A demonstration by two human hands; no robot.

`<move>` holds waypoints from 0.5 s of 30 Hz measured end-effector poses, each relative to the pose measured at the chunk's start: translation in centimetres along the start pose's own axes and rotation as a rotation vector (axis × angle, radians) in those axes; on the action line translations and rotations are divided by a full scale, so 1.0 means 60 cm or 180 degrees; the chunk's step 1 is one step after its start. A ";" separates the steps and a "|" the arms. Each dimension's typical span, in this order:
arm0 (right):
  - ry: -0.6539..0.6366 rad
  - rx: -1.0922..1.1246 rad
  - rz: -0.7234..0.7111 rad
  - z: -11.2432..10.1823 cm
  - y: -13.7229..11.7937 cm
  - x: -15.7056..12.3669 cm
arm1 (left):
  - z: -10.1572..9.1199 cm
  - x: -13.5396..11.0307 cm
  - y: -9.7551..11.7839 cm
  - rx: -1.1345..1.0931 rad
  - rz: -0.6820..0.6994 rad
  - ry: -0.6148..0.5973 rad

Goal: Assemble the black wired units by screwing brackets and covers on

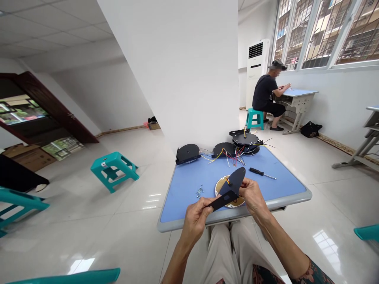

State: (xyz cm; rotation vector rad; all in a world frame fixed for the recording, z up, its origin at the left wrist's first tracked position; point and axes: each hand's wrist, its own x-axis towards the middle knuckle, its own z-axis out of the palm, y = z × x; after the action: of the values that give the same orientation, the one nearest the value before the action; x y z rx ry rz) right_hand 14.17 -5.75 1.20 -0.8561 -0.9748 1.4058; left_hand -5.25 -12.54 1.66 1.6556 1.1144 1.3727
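A black metal bracket plate (236, 179) with a rounded edge and a slotted flange is tilted above the near part of the blue desk (183, 185). My left hand (197, 216) is closed on the flange's left end, thumb on top. At the plate's right edge my right hand (251, 193) is closed too, its fingertips partly hidden. Red and yellow wires (227, 180) come through the plate. Below it lies a round tan disc (219, 184) with a pale rim, partly covered. Several small screws (199, 191) are scattered to the left, and a screwdriver (262, 173) rests to the right.
Along the desk's far side sit a round black unit (188, 153), another black unit (223, 150) with loose wires, and a stack of units (245, 139). A green stool (114, 167) stands left. A person (268, 90) sits at another desk (299, 93) by the windows.
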 end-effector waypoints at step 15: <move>0.0412 -0.2205 -0.2165 -0.030 0.022 -0.033 | 0.019 0.002 -0.055 -0.0805 -0.0445 0.0796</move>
State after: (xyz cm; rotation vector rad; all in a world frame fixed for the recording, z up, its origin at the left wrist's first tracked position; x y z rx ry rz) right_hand 15.45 -7.54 -0.82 -0.9602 -1.5034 0.4167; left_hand -4.73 -11.18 -1.50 1.2294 1.1191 1.5869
